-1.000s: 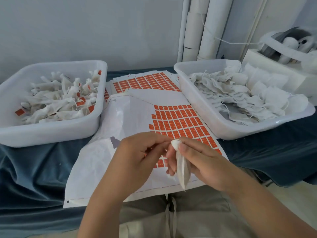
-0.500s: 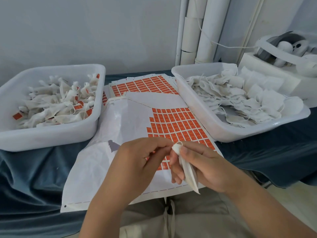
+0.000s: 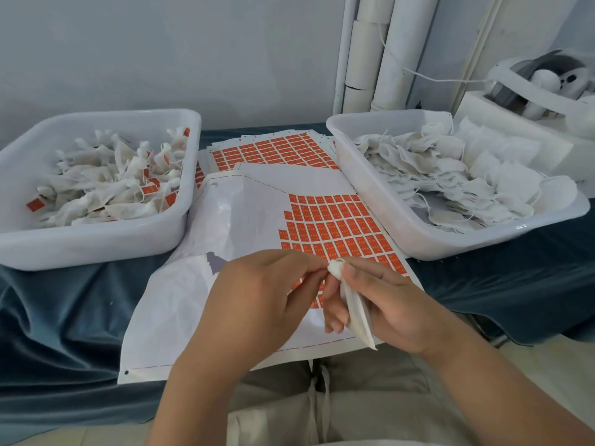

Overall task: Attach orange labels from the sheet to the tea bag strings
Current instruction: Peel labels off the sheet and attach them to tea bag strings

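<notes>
- The right hand point(image 3: 386, 304) grips a tea bag point(image 3: 357, 317): the thumb presses on its bunched top and the fingers curl round its body.
- The tea bag hangs tilted from that grip, its narrow end pointing down toward the person, over the near edge of the sheet point(image 3: 199, 284).
- The left hand point(image 3: 257, 294) is curled, its fingertips pinched together right at the bag's top, touching the right thumb. Whether a string or a label sits between those tips I cannot tell.
- The sheet lies on a blue cloth point(image 3: 64, 317) between two tubs. Its left part is bare backing.
- The remaining orange labels point(image 3: 331, 223) fill its right part in rows, and the nearest rows are partly hidden by the hands.
- More sheets point(image 3: 273, 149), covered in orange labels, lie behind it, partly under its far edge.
- The left tub point(image 3: 96, 246) holds rolled tea bags, several with orange labels showing.
- The right tub point(image 3: 418, 243) holds flat white bags with loose strings, and no orange shows among them.
- White tubes point(image 3: 396, 53) stand against the wall behind the right tub.
- A white machine point(image 3: 547, 82) sits at the far right.
</notes>
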Motion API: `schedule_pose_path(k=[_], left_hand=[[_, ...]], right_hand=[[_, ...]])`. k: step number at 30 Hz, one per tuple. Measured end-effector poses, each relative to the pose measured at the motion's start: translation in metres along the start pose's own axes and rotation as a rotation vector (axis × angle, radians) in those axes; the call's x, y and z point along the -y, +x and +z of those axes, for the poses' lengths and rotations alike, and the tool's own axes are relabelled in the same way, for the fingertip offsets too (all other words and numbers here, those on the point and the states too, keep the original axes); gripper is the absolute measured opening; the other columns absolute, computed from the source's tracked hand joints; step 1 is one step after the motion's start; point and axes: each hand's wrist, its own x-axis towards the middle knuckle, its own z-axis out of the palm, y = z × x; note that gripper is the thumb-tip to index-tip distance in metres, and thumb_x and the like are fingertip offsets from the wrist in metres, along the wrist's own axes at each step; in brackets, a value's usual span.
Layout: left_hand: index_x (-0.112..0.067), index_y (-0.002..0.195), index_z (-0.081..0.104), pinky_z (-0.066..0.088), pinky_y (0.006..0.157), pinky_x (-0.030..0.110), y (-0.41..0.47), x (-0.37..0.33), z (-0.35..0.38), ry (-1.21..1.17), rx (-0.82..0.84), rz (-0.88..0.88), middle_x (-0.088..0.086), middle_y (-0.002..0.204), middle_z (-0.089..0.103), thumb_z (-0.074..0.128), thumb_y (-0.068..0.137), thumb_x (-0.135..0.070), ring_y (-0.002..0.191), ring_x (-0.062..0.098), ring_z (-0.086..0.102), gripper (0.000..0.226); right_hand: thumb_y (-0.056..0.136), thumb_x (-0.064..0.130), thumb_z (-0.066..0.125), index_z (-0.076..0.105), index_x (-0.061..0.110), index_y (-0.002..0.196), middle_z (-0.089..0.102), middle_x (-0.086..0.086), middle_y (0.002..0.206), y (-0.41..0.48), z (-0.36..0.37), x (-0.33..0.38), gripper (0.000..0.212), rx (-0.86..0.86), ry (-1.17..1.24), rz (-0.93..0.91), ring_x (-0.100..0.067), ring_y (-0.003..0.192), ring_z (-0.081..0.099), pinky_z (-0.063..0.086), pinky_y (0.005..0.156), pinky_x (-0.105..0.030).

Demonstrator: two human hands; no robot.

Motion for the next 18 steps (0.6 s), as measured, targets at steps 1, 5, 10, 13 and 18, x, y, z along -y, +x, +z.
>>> schedule_pose_path(k=[1,5,10,13,18], left_hand=[[-0.017,0.097,0.079,0.060,0.063,0.025,0.000,-0.001,0.002,0.017,-0.010,0.003,-0.008,0.087,0.077,0.057,0.100,-0.037,0.070,0.006,0.069,0.029],[-0.021,0.088,0.076,0.041,0.070,0.004,0.001,-0.003,0.008,0.090,-0.037,-0.058,-0.014,0.082,0.074,0.070,0.097,-0.039,0.066,-0.001,0.060,0.020],[-0.015,0.089,0.074,0.056,0.074,0.019,0.001,0.005,0.020,-0.362,0.006,-0.230,-0.017,0.107,0.064,0.059,0.091,-0.036,0.097,0.011,0.066,0.026],[-0.009,0.087,0.077,0.055,0.090,0.033,0.000,0.008,0.024,-0.831,0.103,-0.373,-0.009,0.111,0.062,0.059,0.090,-0.031,0.107,0.014,0.063,0.029],[-0.013,0.091,0.082,0.049,0.098,0.040,-0.001,0.005,0.020,-1.099,0.239,-0.460,-0.004,0.107,0.063,0.067,0.088,-0.030,0.107,0.021,0.061,0.024]], right_hand=[[0.109,0.046,0.054,0.074,0.017,0.103,0.064,-0.001,0.078,0.001,0.000,0.000,0.035,-0.003,0.014,0.002,-0.021,0.077,0.064,0.056,0.085,-0.037],[0.103,0.049,0.061,0.075,0.018,0.096,0.064,-0.001,0.077,0.002,-0.002,-0.001,0.035,-0.036,0.035,0.020,-0.019,0.077,0.063,0.056,0.083,-0.034],[0.095,0.047,0.072,0.077,0.017,0.090,0.063,0.000,0.072,0.002,-0.003,0.000,0.031,0.001,0.190,0.086,-0.016,0.070,0.062,0.056,0.077,-0.033],[0.096,0.042,0.073,0.076,0.017,0.088,0.062,0.004,0.068,0.002,0.000,0.000,0.027,0.073,0.368,0.149,-0.011,0.066,0.062,0.056,0.074,-0.029],[0.105,0.028,0.060,0.074,0.011,0.089,0.066,0.005,0.066,0.000,0.002,-0.004,0.026,0.186,0.605,0.226,-0.009,0.063,0.066,0.055,0.072,-0.026]])
